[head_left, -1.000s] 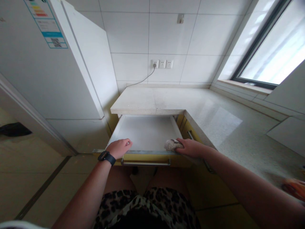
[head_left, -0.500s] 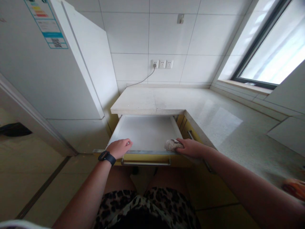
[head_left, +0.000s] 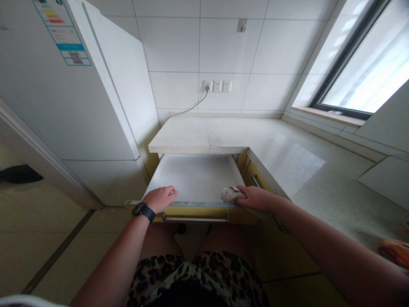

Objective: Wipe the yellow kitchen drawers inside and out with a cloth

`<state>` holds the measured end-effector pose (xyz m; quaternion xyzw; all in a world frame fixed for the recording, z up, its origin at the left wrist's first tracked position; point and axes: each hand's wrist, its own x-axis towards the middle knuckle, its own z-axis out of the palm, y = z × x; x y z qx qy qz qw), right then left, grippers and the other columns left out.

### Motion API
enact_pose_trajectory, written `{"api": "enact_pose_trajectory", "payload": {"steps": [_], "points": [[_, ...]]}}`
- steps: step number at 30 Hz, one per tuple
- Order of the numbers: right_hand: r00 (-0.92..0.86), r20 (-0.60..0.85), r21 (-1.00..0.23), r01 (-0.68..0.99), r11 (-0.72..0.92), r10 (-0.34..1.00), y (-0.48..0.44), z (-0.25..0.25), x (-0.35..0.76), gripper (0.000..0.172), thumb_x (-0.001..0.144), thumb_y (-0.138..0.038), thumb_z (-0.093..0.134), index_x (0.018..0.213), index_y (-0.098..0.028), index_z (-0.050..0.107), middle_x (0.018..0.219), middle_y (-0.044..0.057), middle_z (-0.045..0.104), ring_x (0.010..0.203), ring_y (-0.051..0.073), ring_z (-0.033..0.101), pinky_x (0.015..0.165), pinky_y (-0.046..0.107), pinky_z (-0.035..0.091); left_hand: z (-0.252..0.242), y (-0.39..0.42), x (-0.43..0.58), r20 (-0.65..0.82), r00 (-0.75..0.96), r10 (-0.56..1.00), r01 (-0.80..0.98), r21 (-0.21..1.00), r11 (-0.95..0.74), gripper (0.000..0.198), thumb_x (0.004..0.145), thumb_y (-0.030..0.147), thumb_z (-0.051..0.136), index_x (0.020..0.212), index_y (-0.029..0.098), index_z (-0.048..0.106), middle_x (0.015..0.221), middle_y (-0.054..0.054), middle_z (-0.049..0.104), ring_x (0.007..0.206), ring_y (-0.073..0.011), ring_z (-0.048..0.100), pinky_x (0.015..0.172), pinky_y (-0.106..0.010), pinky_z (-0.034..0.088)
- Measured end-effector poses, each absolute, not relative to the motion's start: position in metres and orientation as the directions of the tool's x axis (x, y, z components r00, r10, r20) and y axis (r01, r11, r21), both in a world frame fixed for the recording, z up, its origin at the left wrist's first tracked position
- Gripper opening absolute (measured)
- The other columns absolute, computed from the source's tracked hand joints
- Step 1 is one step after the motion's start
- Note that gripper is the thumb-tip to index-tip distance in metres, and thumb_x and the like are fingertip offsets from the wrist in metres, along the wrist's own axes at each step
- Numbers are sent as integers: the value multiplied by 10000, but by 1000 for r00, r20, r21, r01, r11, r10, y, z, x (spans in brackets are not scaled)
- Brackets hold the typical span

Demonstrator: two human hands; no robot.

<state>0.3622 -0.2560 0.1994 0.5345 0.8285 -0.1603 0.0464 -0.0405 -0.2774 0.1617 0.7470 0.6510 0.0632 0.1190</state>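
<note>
An open drawer (head_left: 198,175) with a pale grey inside and a yellow front juts out from under the counter. At its front right corner my right hand (head_left: 255,198) is closed on a bunched, light patterned cloth (head_left: 229,195), which rests against the drawer's front rim. My left hand (head_left: 161,198), with a black watch (head_left: 143,210) on the wrist, lies over the front rim near the left corner. Its fingers are curled in, and I see nothing between them. A metal bar handle (head_left: 195,220) runs across the drawer front below my hands.
A stone countertop (head_left: 287,157) spans the back and right. A white fridge (head_left: 89,98) stands at the left. A cord (head_left: 191,109) hangs from the wall sockets (head_left: 217,86). Another cabinet handle (head_left: 256,181) is beside the drawer. An orange object (head_left: 394,252) sits at the far right.
</note>
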Motion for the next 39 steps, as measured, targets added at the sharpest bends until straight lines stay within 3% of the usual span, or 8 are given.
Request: {"api": "enact_pose_trajectory", "payload": {"steps": [39], "points": [[-417, -252, -206, 905, 373, 873, -256, 198, 362, 520, 865, -534, 530, 1249, -193, 609, 1095, 154, 724, 968, 300, 689, 804, 343, 451, 160, -276, -41, -49, 135, 990, 961, 251, -119, 388, 971, 537, 350, 973, 340, 685, 1013, 15, 762, 900, -223, 691, 621, -297, 353]]}}
